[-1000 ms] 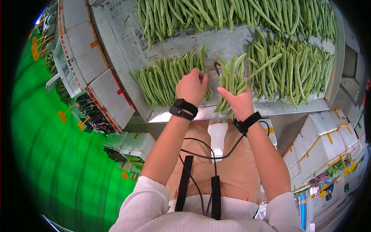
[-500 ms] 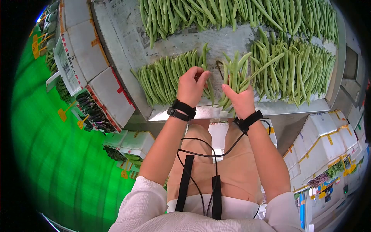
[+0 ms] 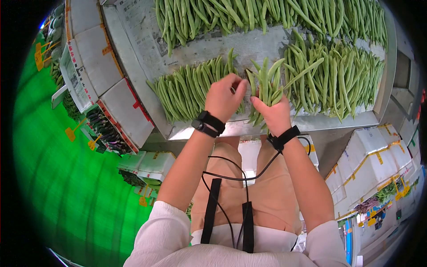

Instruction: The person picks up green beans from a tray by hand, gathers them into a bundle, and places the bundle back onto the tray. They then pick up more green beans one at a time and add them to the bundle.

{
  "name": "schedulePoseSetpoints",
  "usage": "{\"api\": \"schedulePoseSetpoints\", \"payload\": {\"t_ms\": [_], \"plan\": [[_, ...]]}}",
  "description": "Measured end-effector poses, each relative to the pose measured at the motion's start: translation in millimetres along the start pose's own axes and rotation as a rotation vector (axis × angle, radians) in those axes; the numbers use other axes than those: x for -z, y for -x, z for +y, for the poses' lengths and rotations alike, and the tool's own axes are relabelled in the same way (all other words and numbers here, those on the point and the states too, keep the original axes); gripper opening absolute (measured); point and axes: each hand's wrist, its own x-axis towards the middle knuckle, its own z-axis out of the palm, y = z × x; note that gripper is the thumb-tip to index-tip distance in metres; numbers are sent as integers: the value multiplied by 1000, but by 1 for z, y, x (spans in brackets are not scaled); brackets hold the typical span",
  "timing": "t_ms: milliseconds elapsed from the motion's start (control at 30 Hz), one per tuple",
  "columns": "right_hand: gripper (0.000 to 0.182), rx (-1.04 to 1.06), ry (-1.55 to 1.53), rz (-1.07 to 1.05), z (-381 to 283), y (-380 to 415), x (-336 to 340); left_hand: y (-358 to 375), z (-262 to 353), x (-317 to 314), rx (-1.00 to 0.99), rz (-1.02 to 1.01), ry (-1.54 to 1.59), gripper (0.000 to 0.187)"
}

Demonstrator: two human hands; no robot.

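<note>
My right hand [image 3: 275, 116] is closed around a small bunch of green beans [image 3: 269, 84], which fan upward beyond the thumb. My left hand [image 3: 223, 95] is just left of that bunch, its fingers curled in toward the thumb. What lies between those fingertips, if anything, is hidden. Beneath and beside the left hand runs a neat row of green beans [image 3: 184, 93], partly covered by it. A looser pile of green beans [image 3: 338, 80] lies to the right of the held bunch. All of these are over newspaper [image 3: 195, 55] lining a metal tray [image 3: 329, 124].
Another long row of green beans [image 3: 267, 15] fills the tray's far side. White foam boxes [image 3: 120, 109] and eggplants [image 3: 106, 127] stand left; more foam boxes [image 3: 367, 160] are at right. A black cable [image 3: 231, 179] hangs between my wrists and lap.
My left hand has shifted slightly right, closer to the bunch. A bean now stands at the bunch's left side. The right hand keeps its grip, and the whole view has drifted slightly.
</note>
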Motion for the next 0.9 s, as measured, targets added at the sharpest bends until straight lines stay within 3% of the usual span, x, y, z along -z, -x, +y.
{"api": "schedulePoseSetpoints", "payload": {"t_ms": [67,167,200,300,400,600,700,900], "plan": [[32,16,-13,9,9,-3,-3,12,-1,-1,48,-151,283,22],[35,2,1,-28,5,-2,-6,20,-1,-3,114,-199,431,24],[35,-9,12,-47,2,0,-7,20,-2,0,221,-245,503,21],[36,1,-19,-26,7,0,-9,16,-12,-4,247,-176,512,20],[36,29,33,58,8,-2,-7,13,-13,-6,177,-48,290,21],[33,54,-21,34,-6,-2,0,-3,-22,-15,31,74,-100,22],[28,-29,-28,-1,-6,0,5,-7,-6,-12,55,102,-390,22],[27,-88,-293,-27,-2,-1,2,-4,4,-5,118,70,-325,22]]}}
